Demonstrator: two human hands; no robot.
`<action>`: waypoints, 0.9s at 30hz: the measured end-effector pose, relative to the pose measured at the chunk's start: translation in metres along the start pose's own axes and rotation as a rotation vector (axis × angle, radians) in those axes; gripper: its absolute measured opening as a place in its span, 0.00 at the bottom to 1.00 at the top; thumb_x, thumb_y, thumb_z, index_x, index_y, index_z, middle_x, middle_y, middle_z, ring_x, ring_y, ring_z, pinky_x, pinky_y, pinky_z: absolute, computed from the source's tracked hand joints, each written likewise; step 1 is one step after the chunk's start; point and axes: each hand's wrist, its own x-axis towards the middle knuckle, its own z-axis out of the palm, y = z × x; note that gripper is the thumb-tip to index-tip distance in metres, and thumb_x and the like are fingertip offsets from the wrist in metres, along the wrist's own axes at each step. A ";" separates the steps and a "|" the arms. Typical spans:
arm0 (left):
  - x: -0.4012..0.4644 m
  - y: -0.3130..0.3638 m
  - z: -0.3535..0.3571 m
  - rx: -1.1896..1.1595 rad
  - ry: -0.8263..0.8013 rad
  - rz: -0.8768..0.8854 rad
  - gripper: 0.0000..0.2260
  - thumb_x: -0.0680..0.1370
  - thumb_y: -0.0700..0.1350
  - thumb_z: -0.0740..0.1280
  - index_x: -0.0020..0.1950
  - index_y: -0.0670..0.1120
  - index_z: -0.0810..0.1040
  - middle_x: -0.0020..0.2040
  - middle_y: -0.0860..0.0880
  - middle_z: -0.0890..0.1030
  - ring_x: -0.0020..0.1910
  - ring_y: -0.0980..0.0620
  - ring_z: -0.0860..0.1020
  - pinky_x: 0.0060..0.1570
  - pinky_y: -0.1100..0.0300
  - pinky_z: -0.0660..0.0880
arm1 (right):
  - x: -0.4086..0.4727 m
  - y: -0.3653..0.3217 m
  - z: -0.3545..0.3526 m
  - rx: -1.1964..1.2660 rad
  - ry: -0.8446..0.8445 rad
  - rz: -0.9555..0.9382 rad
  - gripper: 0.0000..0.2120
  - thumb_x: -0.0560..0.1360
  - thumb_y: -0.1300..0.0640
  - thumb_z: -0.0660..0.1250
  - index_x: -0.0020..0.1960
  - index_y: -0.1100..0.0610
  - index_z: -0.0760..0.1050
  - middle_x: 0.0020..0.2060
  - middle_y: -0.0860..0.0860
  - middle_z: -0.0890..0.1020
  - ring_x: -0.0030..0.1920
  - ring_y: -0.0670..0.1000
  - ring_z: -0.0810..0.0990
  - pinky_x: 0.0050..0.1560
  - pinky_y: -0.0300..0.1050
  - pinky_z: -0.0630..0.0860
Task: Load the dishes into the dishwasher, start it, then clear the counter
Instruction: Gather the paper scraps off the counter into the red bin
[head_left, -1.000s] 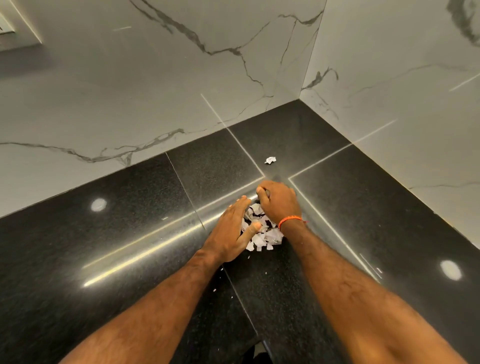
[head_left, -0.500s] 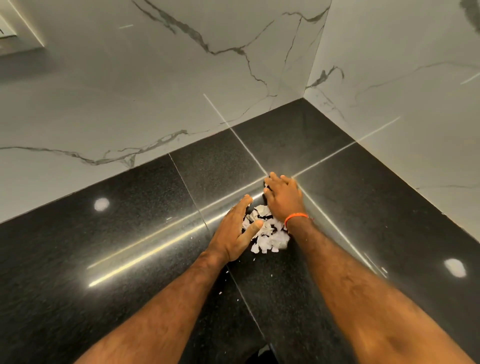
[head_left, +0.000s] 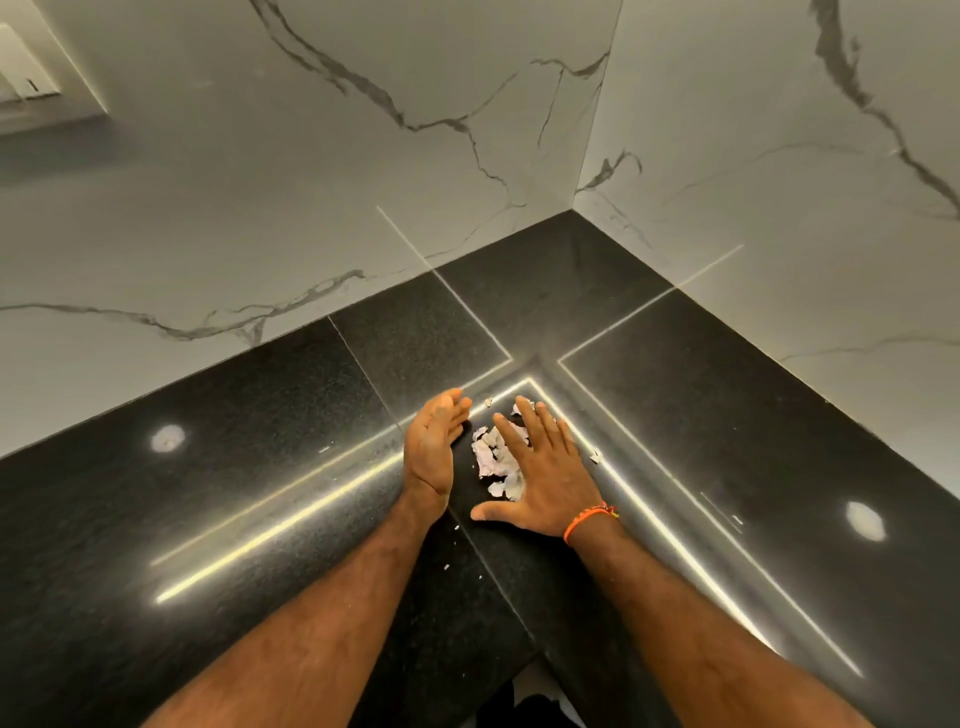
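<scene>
Paper scraps (head_left: 496, 457) heaped on the black counter (head_left: 260, 467), near the inner corner, between both hands. Right hand (head_left: 545, 483) flat, fingers spread, pressing on the heap; grips nothing. Left hand (head_left: 434, 447) on edge just left, fingers straight, a wall. Strays: one scrap (head_left: 596, 456) right, flecks (head_left: 452, 564) nearer. Risk: light bits slide from under the palm and scatter; strays get missed.
</scene>
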 end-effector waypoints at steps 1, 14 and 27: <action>0.001 0.000 -0.002 -0.004 0.025 -0.008 0.20 0.78 0.55 0.61 0.63 0.45 0.80 0.58 0.46 0.85 0.61 0.48 0.82 0.64 0.52 0.76 | 0.006 -0.002 0.001 0.006 0.012 0.005 0.56 0.62 0.17 0.59 0.81 0.41 0.47 0.82 0.50 0.43 0.81 0.55 0.38 0.78 0.58 0.40; -0.005 -0.015 -0.007 -0.168 0.147 -0.181 0.12 0.83 0.44 0.63 0.60 0.42 0.83 0.57 0.44 0.85 0.59 0.44 0.83 0.56 0.54 0.79 | 0.051 -0.013 0.006 0.374 0.343 0.268 0.06 0.70 0.56 0.69 0.45 0.56 0.81 0.42 0.53 0.81 0.45 0.56 0.79 0.48 0.52 0.76; -0.018 -0.008 0.047 -0.735 0.019 -0.451 0.20 0.85 0.50 0.59 0.45 0.39 0.84 0.40 0.41 0.84 0.38 0.46 0.84 0.38 0.56 0.82 | 0.038 -0.076 -0.016 1.210 0.607 0.483 0.03 0.74 0.57 0.69 0.44 0.53 0.82 0.38 0.52 0.85 0.41 0.52 0.83 0.46 0.53 0.81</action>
